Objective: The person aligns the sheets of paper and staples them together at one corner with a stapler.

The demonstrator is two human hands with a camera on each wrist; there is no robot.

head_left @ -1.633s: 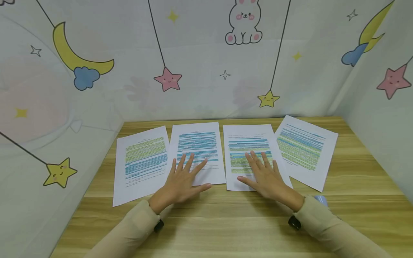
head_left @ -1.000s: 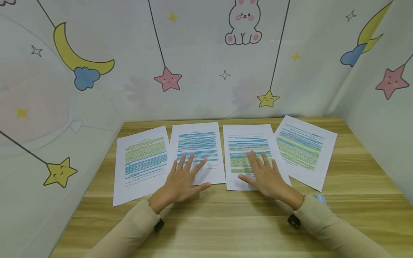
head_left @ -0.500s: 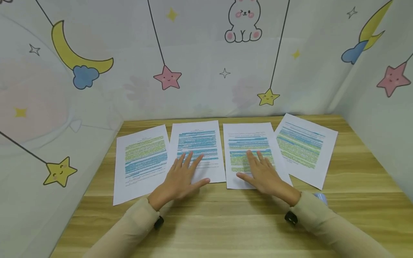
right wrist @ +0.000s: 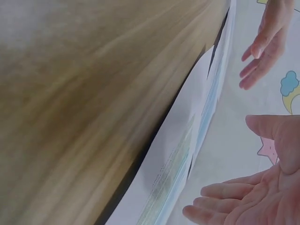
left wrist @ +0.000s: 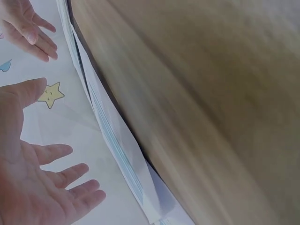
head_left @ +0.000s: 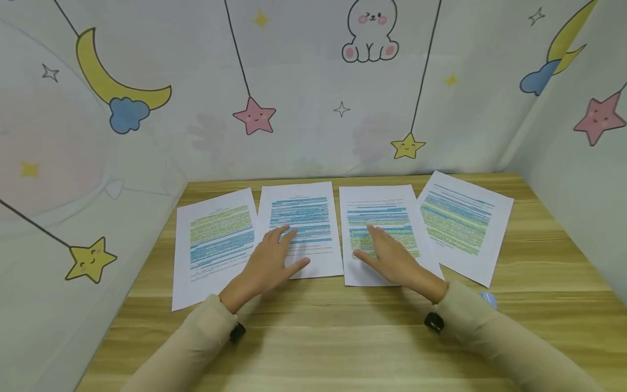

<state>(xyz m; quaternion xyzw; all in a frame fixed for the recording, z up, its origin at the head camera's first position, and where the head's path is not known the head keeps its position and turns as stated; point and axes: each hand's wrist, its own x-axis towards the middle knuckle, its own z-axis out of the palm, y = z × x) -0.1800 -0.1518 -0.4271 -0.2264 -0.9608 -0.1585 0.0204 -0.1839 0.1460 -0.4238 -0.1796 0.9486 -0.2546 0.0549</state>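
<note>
My left hand (head_left: 266, 262) hovers over the lower left of a printed sheet (head_left: 303, 212) with blue highlighting, its fingers loosely bent and thumb out to the side. Over the lower part of another sheet (head_left: 382, 215), marked in blue and green, is my right hand (head_left: 395, 262), fingers extended. Both wrist views show a gap between the palms and the paper; neither hand holds anything. A green-and-blue highlighted sheet (head_left: 220, 234) lies tilted at the far left. At the far right, an angled sheet (head_left: 460, 226) is partly covered by its neighbour's edge.
The sheets lie in a row toward the back of a wood-grain table (head_left: 323, 337). A small light-blue object (head_left: 488, 300) shows behind the right sleeve (head_left: 470, 316). A white cloth backdrop (head_left: 303, 71) with cartoon prints stands behind and at both sides.
Both hands have turned from flat, spread poses over the paper to narrower ones with fingers closer together. The right hand has shifted slightly left. The sheets have stayed where they were.
</note>
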